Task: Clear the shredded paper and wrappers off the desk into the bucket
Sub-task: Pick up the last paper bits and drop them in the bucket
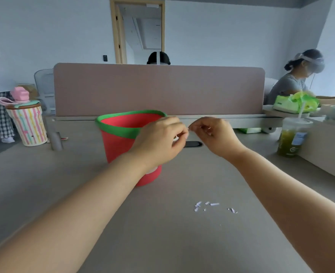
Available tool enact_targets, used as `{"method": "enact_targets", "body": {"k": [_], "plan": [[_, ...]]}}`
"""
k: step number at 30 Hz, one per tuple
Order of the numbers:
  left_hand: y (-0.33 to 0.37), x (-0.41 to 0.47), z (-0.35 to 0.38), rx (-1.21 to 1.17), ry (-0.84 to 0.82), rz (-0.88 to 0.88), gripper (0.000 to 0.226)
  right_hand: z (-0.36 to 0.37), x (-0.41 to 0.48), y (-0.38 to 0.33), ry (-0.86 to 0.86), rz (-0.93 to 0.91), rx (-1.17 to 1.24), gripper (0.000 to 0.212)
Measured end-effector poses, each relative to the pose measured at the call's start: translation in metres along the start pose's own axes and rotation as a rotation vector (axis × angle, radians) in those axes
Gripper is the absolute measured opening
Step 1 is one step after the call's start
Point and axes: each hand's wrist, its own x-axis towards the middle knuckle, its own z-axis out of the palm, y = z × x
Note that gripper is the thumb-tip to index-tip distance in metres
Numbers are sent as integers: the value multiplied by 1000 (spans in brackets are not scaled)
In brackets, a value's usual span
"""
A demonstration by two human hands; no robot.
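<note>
Beside upright bucket (121, 142), left hand (160, 140), right hand (216, 134), fingers (199, 126) pinching shredded paper (188, 128)

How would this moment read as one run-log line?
left hand: curled at bucket rim, contents unclear | right hand: pinches white scrap | bucket: upright on desk | shreds: several lying on desk

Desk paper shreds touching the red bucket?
Apart. Head view: bare grey desktop lies between the white paper shreds and the red green-rimmed plastic bucket.
</note>
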Motion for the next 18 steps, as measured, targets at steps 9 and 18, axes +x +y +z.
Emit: {"method": "enact_targets", "body": {"k": [9, 18], "plan": [[22, -42, 82, -173, -931, -174, 47, -52, -100, 60, -729, 385, -174, 15], [22, -51, 103, -416, -811, -276, 10, -42, -119, 63, -681, 377, -27, 16]]}}
